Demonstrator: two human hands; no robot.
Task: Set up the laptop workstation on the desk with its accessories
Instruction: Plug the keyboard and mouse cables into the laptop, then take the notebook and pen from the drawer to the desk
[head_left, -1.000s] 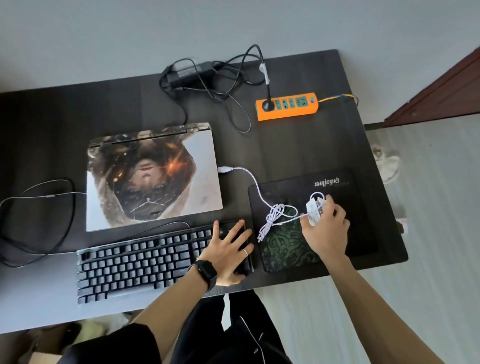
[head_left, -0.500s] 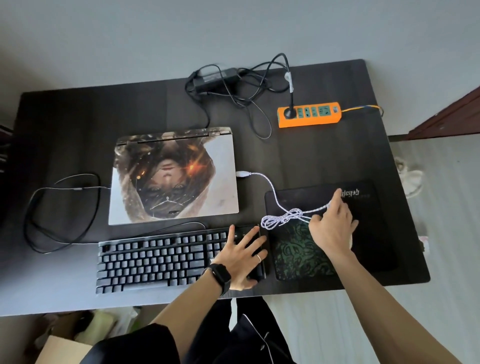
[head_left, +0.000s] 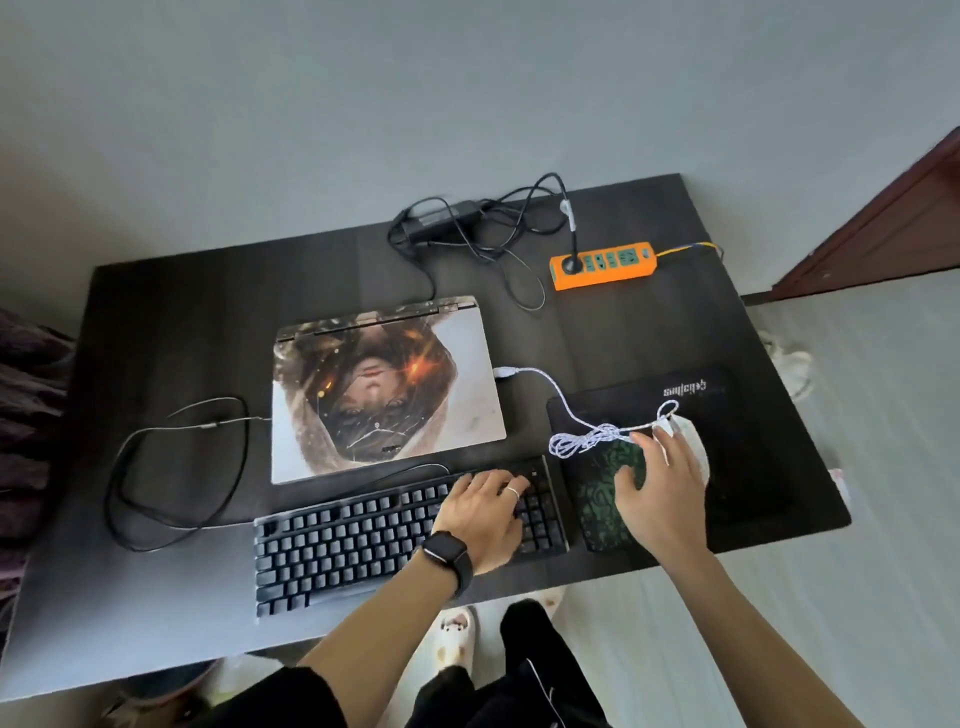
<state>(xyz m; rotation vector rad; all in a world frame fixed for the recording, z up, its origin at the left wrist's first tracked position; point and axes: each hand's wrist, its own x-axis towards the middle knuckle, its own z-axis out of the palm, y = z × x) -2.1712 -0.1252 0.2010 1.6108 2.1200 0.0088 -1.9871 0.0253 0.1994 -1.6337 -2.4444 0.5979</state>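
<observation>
A closed laptop (head_left: 384, 395) with a picture skin lies in the middle of the dark desk (head_left: 208, 312). In front of it sits a black keyboard (head_left: 353, 540). My left hand (head_left: 483, 514) rests flat on its right end, fingers spread. My right hand (head_left: 660, 493) covers and grips a white mouse (head_left: 693, 441) on the black and green mouse pad (head_left: 753, 457). The mouse's white braided cable (head_left: 582, 439) lies bunched on the pad and runs to a USB plug (head_left: 506, 371) at the laptop's right side.
An orange power strip (head_left: 602, 265) lies at the back right with a black plug in it. A black power adapter (head_left: 441, 221) with tangled cords sits behind the laptop. A dark cable loop (head_left: 171, 467) lies left of the laptop. The desk's front edge is right under my wrists.
My right hand has brought the mouse down flat onto the pad. The left hand stays on the keyboard's right end. The camera has pulled back and shifted.
</observation>
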